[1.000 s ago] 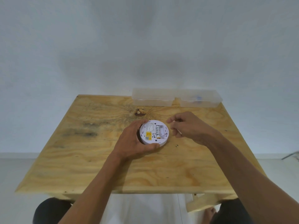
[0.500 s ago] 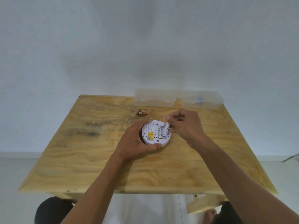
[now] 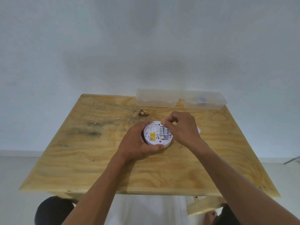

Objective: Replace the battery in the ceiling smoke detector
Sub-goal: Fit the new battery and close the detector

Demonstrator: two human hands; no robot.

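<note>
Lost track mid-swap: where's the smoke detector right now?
In the head view the smoke detector lies back-up near the middle of the wooden table, cupped by the left hand, while the right hand works at its battery bay.

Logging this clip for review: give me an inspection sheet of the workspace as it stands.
Surface: wooden table, stained plywood top with a dark knot.
Job's things: white smoke detector lies back-up on the table, compartment open; two batteries sit side by side in it.
Clutter: two clear plastic boxes at the far edge, the right one holding something blue; a white piece peeks out behind the right hand.
Hands: left hand grips the detector's rim; right hand pinches at the top of the right battery.
Cables: nothing seen.
Surroundings: plain white wall, pale floor.
</note>
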